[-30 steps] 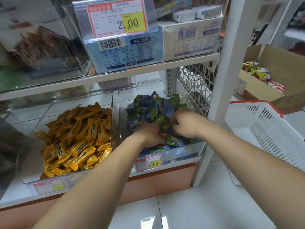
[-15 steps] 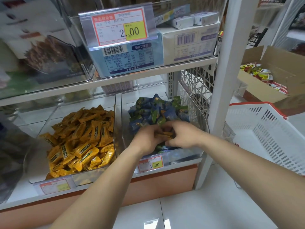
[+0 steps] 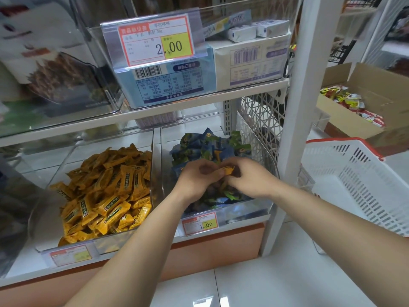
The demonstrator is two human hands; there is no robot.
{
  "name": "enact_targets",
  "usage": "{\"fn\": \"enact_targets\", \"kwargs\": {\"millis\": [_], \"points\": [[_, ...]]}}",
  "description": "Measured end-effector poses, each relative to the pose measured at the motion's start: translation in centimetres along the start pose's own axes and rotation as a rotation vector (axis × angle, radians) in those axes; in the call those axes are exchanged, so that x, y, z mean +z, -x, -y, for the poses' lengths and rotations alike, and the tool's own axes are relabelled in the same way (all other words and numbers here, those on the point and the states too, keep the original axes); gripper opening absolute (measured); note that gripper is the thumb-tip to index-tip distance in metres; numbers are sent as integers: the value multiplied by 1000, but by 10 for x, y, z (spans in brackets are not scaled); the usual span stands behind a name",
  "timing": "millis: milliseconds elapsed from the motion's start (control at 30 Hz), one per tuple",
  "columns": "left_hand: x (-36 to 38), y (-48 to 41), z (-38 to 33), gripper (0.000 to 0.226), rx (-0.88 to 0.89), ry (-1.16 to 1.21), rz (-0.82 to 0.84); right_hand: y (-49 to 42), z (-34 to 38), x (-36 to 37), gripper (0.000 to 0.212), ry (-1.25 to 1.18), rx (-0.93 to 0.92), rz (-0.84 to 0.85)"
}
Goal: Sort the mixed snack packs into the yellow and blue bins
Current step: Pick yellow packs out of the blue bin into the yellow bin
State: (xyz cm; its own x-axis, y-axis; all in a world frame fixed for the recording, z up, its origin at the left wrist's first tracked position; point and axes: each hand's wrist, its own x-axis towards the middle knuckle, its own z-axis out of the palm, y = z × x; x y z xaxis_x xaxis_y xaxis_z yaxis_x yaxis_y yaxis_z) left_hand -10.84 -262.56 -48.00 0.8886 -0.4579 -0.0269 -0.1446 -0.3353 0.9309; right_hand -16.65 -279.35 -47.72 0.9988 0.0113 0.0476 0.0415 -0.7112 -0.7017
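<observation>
Centre frame: left hand point(image 3: 198, 177) and right hand point(image 3: 249, 179) both pinch a yellow pack point(image 3: 227, 170), low inside blue bin's point(image 3: 245, 210) clear walls.

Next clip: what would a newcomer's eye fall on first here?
At centre frame the left hand and right hand meet over the blue packs, pinching one yellow snack pack between them. Just left of them, a bright heap of yellow packs draws the eye.
</observation>
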Motion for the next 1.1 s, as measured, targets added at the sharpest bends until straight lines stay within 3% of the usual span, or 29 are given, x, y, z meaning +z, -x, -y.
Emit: {"fn": "enact_targets", "kwargs": {"millis": [200,367,500,600,733,833,933,1000,1100], "points": [[11,-4,-5,16,39,4,-83,2,-8,-3,27,-338,25,-98],[12,-5,-14,9,-103,375,-63,2,-7,-5,19,-735,78,-259],[20,-5,-20,13,-133,488,-95,0,-2,1,5,-865,140,-325],[28,-3,-22,11,-131,544,-124,-4,2,2,6,-900,192,-418],[36,-2,-20,8,-64,346,-193,-12,7,0,21,-981,247,-433],[39,-2,-20,8,-10,231,-221,-14,8,3,13,-964,258,-350],[26,-9,-20,5,45,87,-113,-13,2,-1,18,-925,274,-346],[14,-19,-18,9,71,-86,-141,-10,-3,-4,23,-749,305,-390],[3,-37,-13,17,107,-424,-152,-7,-7,2,26,-357,303,-312]]}}
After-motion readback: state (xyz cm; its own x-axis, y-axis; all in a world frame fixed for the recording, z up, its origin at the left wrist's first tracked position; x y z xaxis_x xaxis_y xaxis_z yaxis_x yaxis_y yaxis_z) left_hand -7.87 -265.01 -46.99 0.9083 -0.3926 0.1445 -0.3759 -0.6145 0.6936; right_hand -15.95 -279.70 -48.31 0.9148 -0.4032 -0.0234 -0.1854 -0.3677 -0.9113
